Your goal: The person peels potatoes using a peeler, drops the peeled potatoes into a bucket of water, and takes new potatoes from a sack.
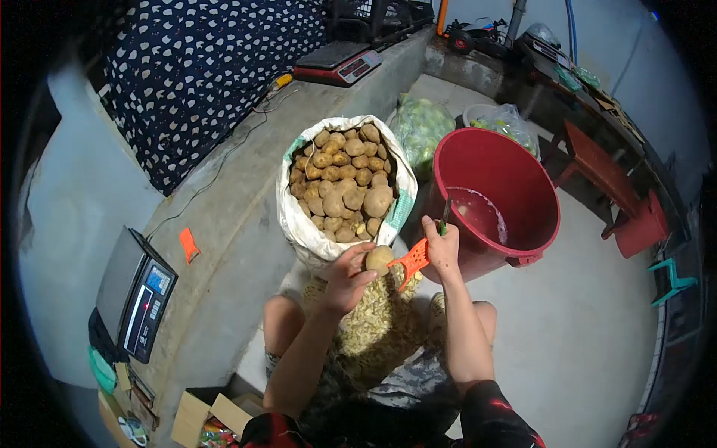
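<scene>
My left hand (349,282) is closed round a potato (379,260), with its fingers at the potato's left side. In my right hand (442,250) is an orange peeler (413,261), its head close to the potato's right side. A dark blade with a green part (444,224) also sticks up from the right hand. Behind my hands stands an open white sack (284,198) full of potatoes (343,175). Below them lies a heap of pale peelings (366,328) between my legs. To the right is a large red tub (549,224) with some foamy liquid inside.
Bags of green vegetables (424,127) stand behind the tub. A red stool (594,168) is at the right. On the concrete ledge at left are a scale (146,306) and an orange object (189,245); another scale (340,66) is farther back. An open carton (190,418) sits lower left.
</scene>
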`<state>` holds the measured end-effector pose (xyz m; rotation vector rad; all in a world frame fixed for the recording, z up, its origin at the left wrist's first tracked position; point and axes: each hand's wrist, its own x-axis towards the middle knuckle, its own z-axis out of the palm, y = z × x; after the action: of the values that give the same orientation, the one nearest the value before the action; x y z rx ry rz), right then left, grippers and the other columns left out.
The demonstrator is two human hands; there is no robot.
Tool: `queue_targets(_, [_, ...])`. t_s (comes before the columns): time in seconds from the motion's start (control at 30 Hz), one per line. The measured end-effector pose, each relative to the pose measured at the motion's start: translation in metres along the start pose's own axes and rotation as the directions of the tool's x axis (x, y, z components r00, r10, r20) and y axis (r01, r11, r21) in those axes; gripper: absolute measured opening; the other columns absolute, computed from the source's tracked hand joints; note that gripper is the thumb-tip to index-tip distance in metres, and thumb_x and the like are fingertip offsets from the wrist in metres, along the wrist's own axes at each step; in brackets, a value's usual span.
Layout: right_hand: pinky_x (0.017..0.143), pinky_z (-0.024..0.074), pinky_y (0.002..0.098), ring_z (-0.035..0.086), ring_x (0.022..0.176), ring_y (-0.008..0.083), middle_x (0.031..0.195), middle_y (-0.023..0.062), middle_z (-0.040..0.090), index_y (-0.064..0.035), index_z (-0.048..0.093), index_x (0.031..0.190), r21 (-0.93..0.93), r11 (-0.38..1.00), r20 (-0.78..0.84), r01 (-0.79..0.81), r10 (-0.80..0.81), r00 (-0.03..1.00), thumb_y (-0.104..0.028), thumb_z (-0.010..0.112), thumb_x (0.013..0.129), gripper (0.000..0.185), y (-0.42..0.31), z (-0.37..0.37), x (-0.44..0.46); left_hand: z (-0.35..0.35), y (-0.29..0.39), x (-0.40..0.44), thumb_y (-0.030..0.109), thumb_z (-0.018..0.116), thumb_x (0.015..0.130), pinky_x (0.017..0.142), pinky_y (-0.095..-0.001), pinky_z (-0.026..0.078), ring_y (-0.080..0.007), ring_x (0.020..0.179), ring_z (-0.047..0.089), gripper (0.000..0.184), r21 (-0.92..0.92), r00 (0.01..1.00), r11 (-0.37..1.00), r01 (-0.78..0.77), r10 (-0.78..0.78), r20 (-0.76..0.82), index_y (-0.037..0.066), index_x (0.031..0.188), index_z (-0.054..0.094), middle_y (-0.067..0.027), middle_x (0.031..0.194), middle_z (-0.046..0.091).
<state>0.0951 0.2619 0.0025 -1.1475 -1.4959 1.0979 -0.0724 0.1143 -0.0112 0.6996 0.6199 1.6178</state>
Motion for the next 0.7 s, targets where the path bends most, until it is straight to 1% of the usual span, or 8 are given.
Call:
queue_targets(0.13, [0.047, 0.0277, 0.0305, 0.033, 0.051, 0.0063, 0.051, -0.0052, 0.039, -0.0043, 0.042, 0.053, 0.059, 0.998, -0.062, -0.032, 0.036, 0.997, -0.026, 0.063, 0.092, 0.049, 0.010, 0.012, 0.002, 0.001, -0.002, -0.003, -0.010, 0.063, 0.081, 0.097, -0.0334, 0.045, -0.0195, 0.111, 0.056, 0.053, 0.024, 0.998, 0.999, 0.049, -0.048, -0.040, -0.002, 0.129, 0.042, -0.0117, 0.120, 0.056])
queue_targets(0.23, [0.047, 0.0278, 0.0308, 0.033, 0.050, 0.0066, 0.050, -0.0045, 0.039, -0.0040, 0.043, 0.053, 0.021, 1.000, -0.071, -0.021, 0.022, 0.997, -0.026, 0.063, 0.091, 0.049, 0.009, 0.017, 0.002, -0.002, -0.006, -0.003, -0.012, 0.064, 0.079, 0.093, -0.0324, 0.047, -0.0189, 0.110, 0.056, 0.054, 0.085, 0.996, 0.994, 0.075, -0.071, -0.050, -0.002, 0.128, 0.043, -0.0112, 0.120, 0.056])
queue_targets(0.33, [0.047, 0.0309, 0.0315, 0.035, 0.050, 0.0072, 0.050, -0.0012, 0.039, -0.0001, 0.047, 0.056, -0.058, 0.998, -0.053, 0.030, -0.033, 0.998, -0.026, 0.062, 0.091, 0.046, 0.000, 0.018, 0.000, -0.003, -0.008, -0.004, -0.013, 0.065, 0.077, 0.091, -0.0313, 0.049, -0.0184, 0.108, 0.057, 0.055, 0.117, 0.999, 0.992, 0.053, -0.054, 0.003, -0.003, 0.127, 0.044, -0.0109, 0.120, 0.056])
queue_targets(0.4, [0.048, 0.0314, 0.0315, 0.035, 0.051, 0.0073, 0.050, -0.0005, 0.038, 0.0010, 0.047, 0.057, -0.060, 0.997, -0.057, 0.041, -0.045, 0.997, -0.026, 0.061, 0.091, 0.045, 0.002, 0.019, 0.002, -0.006, -0.012, -0.002, -0.013, 0.067, 0.076, 0.092, -0.0306, 0.048, -0.0181, 0.109, 0.057, 0.055, 0.197, 1.000, 0.980, 0.020, -0.021, 0.002, -0.004, 0.126, 0.044, -0.0112, 0.120, 0.056])
queue_targets(0.5, [0.048, 0.0320, 0.0321, 0.034, 0.051, 0.0079, 0.050, 0.0013, 0.036, 0.0031, 0.046, 0.059, -0.026, 0.999, -0.037, 0.026, -0.027, 0.999, -0.027, 0.061, 0.091, 0.046, 0.006, 0.020, 0.004, -0.004, -0.003, -0.003, -0.011, 0.069, 0.075, 0.093, -0.0305, 0.047, -0.0176, 0.111, 0.056, 0.057, 0.287, 0.998, 0.956, 0.065, -0.069, 0.005, -0.005, 0.126, 0.045, -0.0114, 0.120, 0.057])
queue_targets(0.6, [0.047, 0.0321, 0.0332, 0.034, 0.050, 0.0089, 0.049, 0.0047, 0.035, 0.0033, 0.046, 0.059, -0.074, 0.996, -0.008, 0.050, -0.051, 0.999, -0.026, 0.060, 0.091, 0.046, -0.004, 0.017, 0.003, -0.002, 0.001, -0.003, -0.010, 0.070, 0.074, 0.094, -0.0313, 0.046, -0.0175, 0.111, 0.056, 0.058, 0.283, 0.995, 0.959, 0.009, -0.035, 0.089, -0.005, 0.126, 0.045, -0.0114, 0.120, 0.057])
queue_targets(0.67, [0.047, 0.0324, 0.0347, 0.033, 0.049, 0.0100, 0.049, 0.0080, 0.033, 0.0032, 0.046, 0.059, -0.207, 0.971, 0.000, 0.121, -0.124, 0.992, -0.026, 0.060, 0.091, 0.045, -0.017, 0.015, 0.001, -0.001, 0.002, -0.004, -0.009, 0.070, 0.074, 0.094, -0.0319, 0.046, -0.0177, 0.110, 0.056, 0.059, 0.312, 0.995, 0.950, -0.011, -0.021, 0.101, -0.005, 0.126, 0.045, -0.0113, 0.120, 0.057])
queue_targets(0.7, [0.047, 0.0324, 0.0347, 0.033, 0.049, 0.0100, 0.049, 0.0080, 0.033, 0.0032, 0.046, 0.059, -0.206, 0.971, -0.003, 0.119, -0.122, 0.993, -0.026, 0.060, 0.091, 0.045, -0.018, 0.015, 0.001, -0.001, 0.002, -0.004, -0.009, 0.071, 0.073, 0.094, -0.0325, 0.046, -0.0178, 0.110, 0.057, 0.059, 0.339, 0.994, 0.940, -0.034, -0.005, 0.113, -0.005, 0.127, 0.044, -0.0112, 0.120, 0.058])
